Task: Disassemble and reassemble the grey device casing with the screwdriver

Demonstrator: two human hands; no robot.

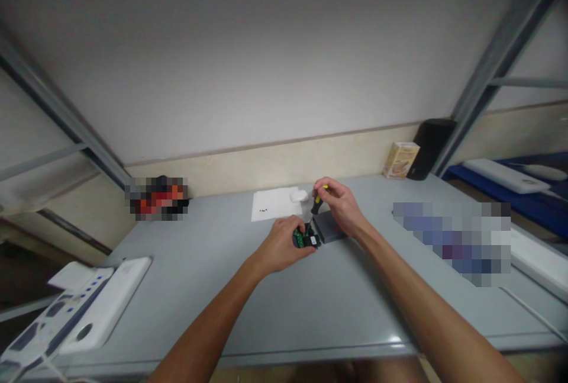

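My left hand point(284, 245) is closed around a small black device with a green circuit board point(305, 240), holding it down on the grey table point(284, 306). My right hand point(339, 202) grips a screwdriver with a black and yellow handle point(318, 200), held upright with its tip down into the device. A dark grey flat box point(329, 227) lies just right of the device, under my right hand. Behind them lies a white sheet of paper point(275, 203) with a few tiny dark parts on it, and a small white object point(299, 196) rests at its right edge.
A white power strip point(84, 306) lies at the table's left front corner. At the back right stand a small carton point(400, 160) and a black cylinder point(429, 147). Blurred patches cover things at the back left and at the right. Metal shelf posts rise on both sides.
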